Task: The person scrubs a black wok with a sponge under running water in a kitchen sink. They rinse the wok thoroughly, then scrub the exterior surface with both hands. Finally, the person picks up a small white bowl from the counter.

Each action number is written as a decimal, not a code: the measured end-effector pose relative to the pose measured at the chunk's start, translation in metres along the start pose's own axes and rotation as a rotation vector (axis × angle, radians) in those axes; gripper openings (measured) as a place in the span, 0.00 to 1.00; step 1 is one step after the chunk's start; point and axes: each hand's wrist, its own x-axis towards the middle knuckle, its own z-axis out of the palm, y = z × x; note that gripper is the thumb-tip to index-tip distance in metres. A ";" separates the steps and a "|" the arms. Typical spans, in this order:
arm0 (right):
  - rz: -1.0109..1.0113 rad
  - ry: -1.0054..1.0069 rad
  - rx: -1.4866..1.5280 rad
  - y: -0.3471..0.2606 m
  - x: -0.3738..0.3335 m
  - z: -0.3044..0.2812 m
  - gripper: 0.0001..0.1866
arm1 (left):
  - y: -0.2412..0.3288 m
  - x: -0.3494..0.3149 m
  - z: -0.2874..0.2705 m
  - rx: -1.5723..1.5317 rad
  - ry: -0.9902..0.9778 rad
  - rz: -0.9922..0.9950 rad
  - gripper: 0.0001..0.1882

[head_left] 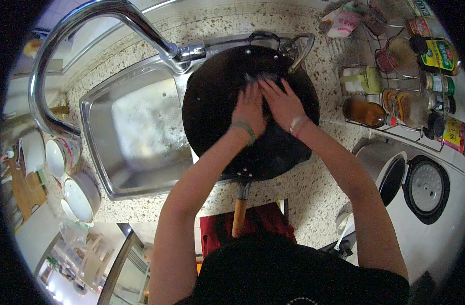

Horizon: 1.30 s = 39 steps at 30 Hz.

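A large black wok (pixel 212 117) with a wooden handle (pixel 239 216) lies over the right part of the sink, its handle pointing toward me. Both my hands reach into it side by side. My left hand (pixel 250 109), with a green band at the wrist, lies flat with fingers stretched forward. Beside it is my right hand (pixel 283 104), a pale band on its wrist and its fingers spread. At the fingertips shows a small greyish blurred patch (pixel 250 78); whether it is a scrubber or wet foam I cannot make out.
Left of the wok, the steel sink basin (pixel 151 165) holds sudsy water under a curved chrome faucet (pixel 36 86). White bowls (pixel 80 195) stand at the counter's left. A wire rack (pixel 410 134) with bottles and jars is at right, above an open-lidded cooker (pixel 390 173).
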 end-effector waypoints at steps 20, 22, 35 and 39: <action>0.070 -0.141 0.011 -0.018 -0.102 -0.017 0.25 | 0.057 -0.032 0.030 -0.267 -0.079 0.233 0.35; 0.076 -0.227 0.189 -0.029 -0.127 -0.024 0.25 | 0.063 -0.059 0.025 -0.327 -0.225 0.310 0.34; 0.093 -0.177 0.156 -0.040 -0.092 -0.006 0.25 | 0.043 -0.040 0.026 -0.230 -0.288 0.231 0.33; 0.066 -0.216 0.156 -0.058 -0.134 -0.016 0.26 | 0.053 -0.077 0.022 -0.364 -0.348 0.280 0.33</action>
